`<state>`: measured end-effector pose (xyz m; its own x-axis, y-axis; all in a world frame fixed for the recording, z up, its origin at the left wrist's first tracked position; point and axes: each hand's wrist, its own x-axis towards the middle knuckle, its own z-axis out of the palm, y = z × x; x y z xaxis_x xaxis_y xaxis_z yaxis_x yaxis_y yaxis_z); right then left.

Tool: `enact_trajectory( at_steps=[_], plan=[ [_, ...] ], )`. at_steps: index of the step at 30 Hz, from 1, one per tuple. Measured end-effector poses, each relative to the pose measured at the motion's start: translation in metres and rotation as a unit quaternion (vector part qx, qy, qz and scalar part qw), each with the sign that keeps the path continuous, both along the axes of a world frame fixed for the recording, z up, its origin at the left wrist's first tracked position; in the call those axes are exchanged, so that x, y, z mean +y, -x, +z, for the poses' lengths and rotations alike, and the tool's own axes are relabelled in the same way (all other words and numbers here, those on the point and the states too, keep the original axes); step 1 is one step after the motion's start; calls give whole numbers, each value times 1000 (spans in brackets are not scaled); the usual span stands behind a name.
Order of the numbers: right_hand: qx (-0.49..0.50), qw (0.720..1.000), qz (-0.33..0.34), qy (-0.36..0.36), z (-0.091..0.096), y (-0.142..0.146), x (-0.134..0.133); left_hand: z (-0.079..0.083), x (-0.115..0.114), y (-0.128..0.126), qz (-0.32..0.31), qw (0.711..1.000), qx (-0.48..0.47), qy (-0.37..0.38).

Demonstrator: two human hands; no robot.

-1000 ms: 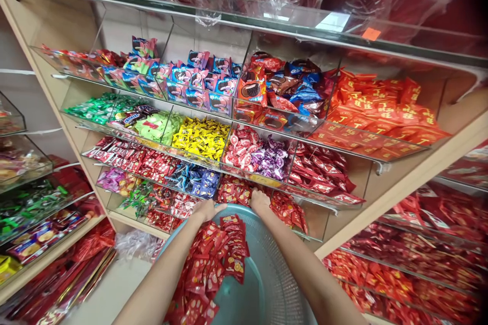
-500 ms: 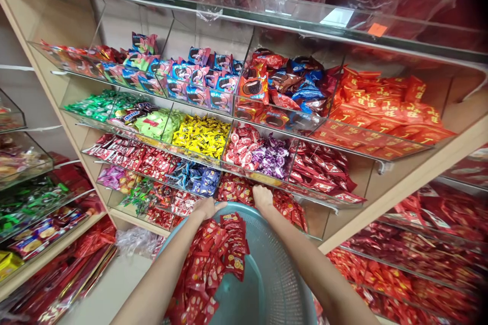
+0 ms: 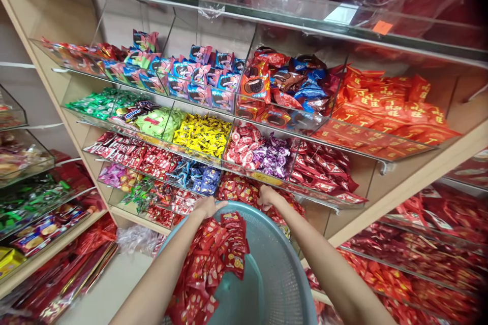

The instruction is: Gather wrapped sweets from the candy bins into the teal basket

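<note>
My left hand (image 3: 207, 207) is closed over the far rim of a blue-green plastic basket (image 3: 280, 256), its thumb lying along the edge. Inside the basket, red candy packets (image 3: 208, 259) are heaped on the left side, and a neat row of them leans at the top. Just beyond the rim, my right hand (image 3: 270, 196) is at the lower shelf bin, over red packets with a yellow pattern (image 3: 238, 188). Its fingers are curled downward and partly hidden, so what they hold, if anything, does not show.
Slanted clear-walled shelves hold yellow candies (image 3: 204, 134), purple candies (image 3: 275, 155), blue packets (image 3: 204, 177) and orange-red packets (image 3: 392, 101). A glass shelf edge (image 3: 244, 15) runs overhead. More candy shelves stand on both sides. Plastic wrap (image 3: 139, 239) lies at the lower left.
My right hand has shifted slightly right, away from the basket rim, and its fingers now point down among the red packets. The left hand and basket have barely moved.
</note>
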<state>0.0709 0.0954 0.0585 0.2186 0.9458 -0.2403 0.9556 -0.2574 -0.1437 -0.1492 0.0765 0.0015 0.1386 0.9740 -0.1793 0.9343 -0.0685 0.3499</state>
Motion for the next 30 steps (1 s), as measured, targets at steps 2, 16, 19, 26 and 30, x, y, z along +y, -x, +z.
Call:
enact_trajectory(
  at_steps=[2, 16, 19, 26, 30],
  plan=[
    [8, 1000, 11, 14, 2, 1, 5, 1, 0, 0, -2, 1000, -2, 3],
    [-7, 999, -10, 45, -31, 15, 14, -2, 2, 0, 6, 1000, -1, 6],
    [-7, 1000, -8, 19, -31, 16, 8, -2, 2, 0, -6, 1000, -2, 10],
    [-5, 1000, 12, -25, -24, 15, -4, -4, 3, 0, 6, 1000, 1, 4],
    [8, 999, 30, -32, -8, 8, -4, -3, 2, 0, 7, 1000, -3, 6]
  ],
)
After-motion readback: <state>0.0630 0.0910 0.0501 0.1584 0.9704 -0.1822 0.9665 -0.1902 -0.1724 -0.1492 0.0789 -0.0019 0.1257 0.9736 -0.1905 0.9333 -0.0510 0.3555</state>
